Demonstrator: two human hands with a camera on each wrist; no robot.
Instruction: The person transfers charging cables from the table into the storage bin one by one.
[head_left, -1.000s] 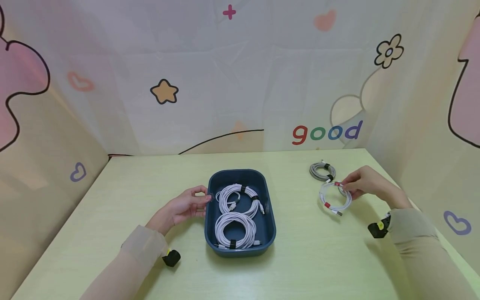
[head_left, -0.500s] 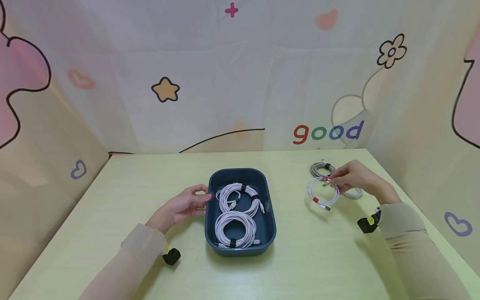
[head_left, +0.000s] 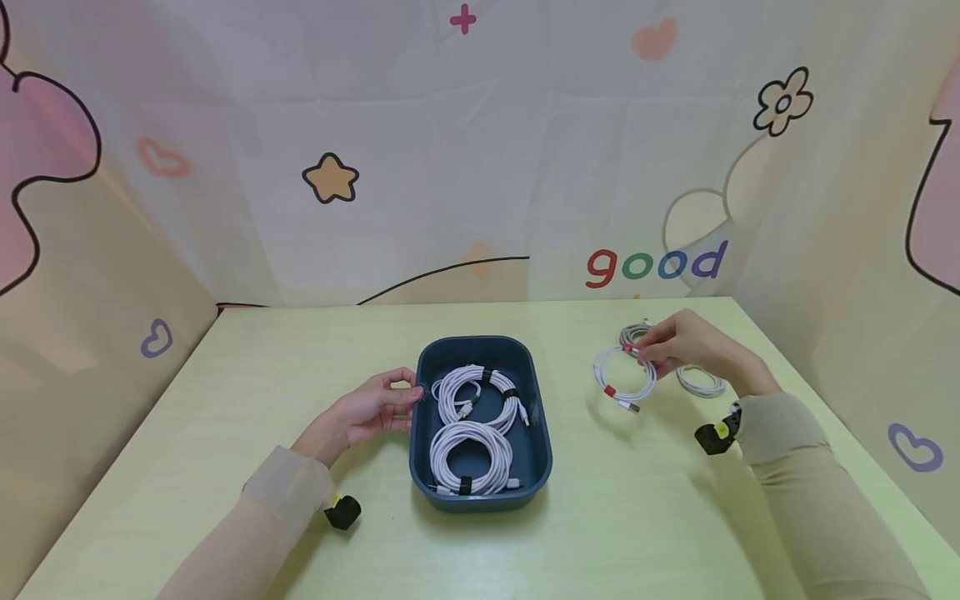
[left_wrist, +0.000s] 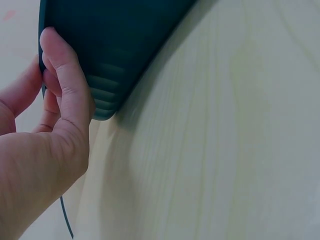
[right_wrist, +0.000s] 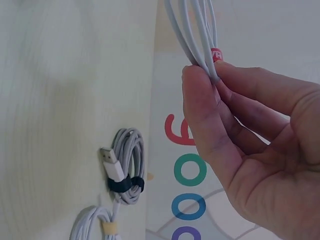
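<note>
Nearest us on the counter [head_left: 570,533]: dark blue box [head_left: 480,348], just right of the left grip [head_left: 378,408]. That grip is narrow, holding the box's left wall between thumb and fingers. Inside the box, the near coil [head_left: 501,458], white with a black tie, sits right of the left grip and slightly toward us. It overlaps the far coil [head_left: 446,398], also white, black ties, about level with that grip.

Right grip [head_left: 686,343] is well right of the box, pinching the red-tied coil [head_left: 598,372] between thumb and fingertips. That white coil hangs left of the fingertips, clear of the counter, plug on its near side. We see the tan-tied coil [right_wrist: 82,223] on the counter, right of those fingertips. Grey coil [right_wrist: 140,162], black ties, lies just beyond them, partly covered in head view. Far behind both grips: printed backdrop [head_left: 435,150].
</note>
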